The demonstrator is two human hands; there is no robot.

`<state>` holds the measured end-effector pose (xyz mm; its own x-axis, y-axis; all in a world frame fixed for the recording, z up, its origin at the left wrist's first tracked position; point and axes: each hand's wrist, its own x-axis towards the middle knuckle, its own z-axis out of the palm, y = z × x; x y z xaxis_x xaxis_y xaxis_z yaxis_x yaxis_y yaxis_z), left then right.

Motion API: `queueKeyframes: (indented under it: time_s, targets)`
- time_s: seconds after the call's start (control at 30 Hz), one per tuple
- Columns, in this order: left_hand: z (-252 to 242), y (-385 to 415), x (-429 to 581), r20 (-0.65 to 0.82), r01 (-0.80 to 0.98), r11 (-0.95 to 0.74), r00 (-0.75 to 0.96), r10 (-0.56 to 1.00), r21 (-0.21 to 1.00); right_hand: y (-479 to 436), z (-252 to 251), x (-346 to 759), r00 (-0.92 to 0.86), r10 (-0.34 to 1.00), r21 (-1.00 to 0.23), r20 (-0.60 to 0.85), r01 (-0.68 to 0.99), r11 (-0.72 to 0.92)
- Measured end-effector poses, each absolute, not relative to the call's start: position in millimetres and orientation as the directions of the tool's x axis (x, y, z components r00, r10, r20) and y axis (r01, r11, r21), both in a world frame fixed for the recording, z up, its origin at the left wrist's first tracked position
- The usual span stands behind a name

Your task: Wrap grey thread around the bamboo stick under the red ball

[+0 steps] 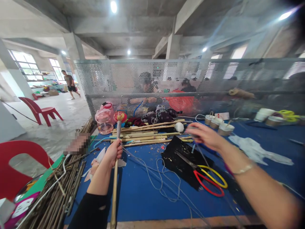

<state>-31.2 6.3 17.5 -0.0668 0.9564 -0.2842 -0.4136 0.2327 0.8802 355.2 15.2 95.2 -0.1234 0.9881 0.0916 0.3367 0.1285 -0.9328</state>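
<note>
Nearest to me, the stick (114,187) runs up from the near edge of the blue table (143,208), its long axis going from near to far. Some way in along it I have the left hand (115,151), fingers wrapped round the shaft and pressed against it. Loose grey cord (171,201) lies in loops on the table to the right of the stick, with strands leading back toward that fist.

Right of the loops, the scissors (197,167) rest on a black cloth (172,159), handles near and right, tips pointing far and left. Just beyond them hovers the right hand (205,133), its fingers bent toward the left; they are blurred, so I can't tell whether they pinch a strand.

The relation I'd judge everything hangs on: the stick's grey wrapped section (118,129) sits just beyond the left fist, under the red-and-yellow head (120,116). From the right fingers it lies straight across to the left, well apart, so the left hand is much the nearer.

Farther on, I see a white ball (179,127) beside a bundle of sticks (147,137) lying crosswise, then the perforated screen (114,74).
</note>
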Motion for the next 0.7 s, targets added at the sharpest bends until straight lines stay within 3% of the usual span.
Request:
queueKeyframes:
  time_s: [0.07, 0.13, 0.23, 0.43, 0.53, 0.63, 0.7]
  targets:
    - [16, 6, -31, -0.282, -0.404, 0.237, -0.055, 0.958, 0.884, 49, 86, 311, -0.21, 0.973, -0.951, 0.094, 0.272, 0.15]
    - [16, 5, -30, -0.275, -0.397, 0.234, -0.047, 0.96, 0.887, 88, 81, 274, -0.166, 0.97, -0.943, 0.177, 0.255, 0.216]
    - [16, 4, -28, -0.267, -0.386, 0.232, -0.038, 0.963, 0.893, 143, 82, 233, -0.075, 0.975, -0.905, 0.208, 0.363, 0.221]
    - [20, 3, -24, -0.305, -0.364, 0.27, -0.043, 0.951, 0.892, 197, 76, 194, -0.023, 0.993, -0.834, 0.116, 0.541, 0.11]
    - [20, 4, -24, -0.305, -0.354, 0.272, -0.041, 0.951, 0.895, 191, 71, 193, -0.052, 0.988, -0.776, 0.145, 0.613, 0.146]
    - [18, 4, -24, -0.303, -0.344, 0.276, -0.026, 0.953, 0.897, 144, 71, 209, -0.236, 0.935, -0.662, 0.264, 0.66, 0.354]
    - [17, 3, -24, -0.297, -0.331, 0.275, -0.015, 0.955, 0.903, 85, 74, 233, -0.355, 0.891, -0.663, 0.282, 0.6, 0.449]
